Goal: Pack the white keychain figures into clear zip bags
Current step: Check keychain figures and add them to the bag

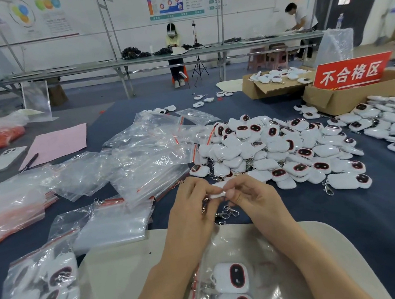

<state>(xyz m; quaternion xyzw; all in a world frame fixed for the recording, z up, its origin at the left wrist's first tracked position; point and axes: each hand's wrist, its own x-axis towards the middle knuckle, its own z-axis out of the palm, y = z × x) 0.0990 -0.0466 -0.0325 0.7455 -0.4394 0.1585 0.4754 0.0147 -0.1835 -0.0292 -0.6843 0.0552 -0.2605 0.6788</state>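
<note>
Bagged figures (230,278) sit below left hand (192,207) and right hand (254,199) pinching one figure (217,194) beside pile (276,146).

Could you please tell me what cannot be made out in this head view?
All in the head view:
Held figure: largely covered by the left hand and right hand pinching it.
Near zip bag: cut by the bottom edge, count inside unknown.
Wall posters: print too small.
Cardboard box: contents hidden behind the red sign.
</note>
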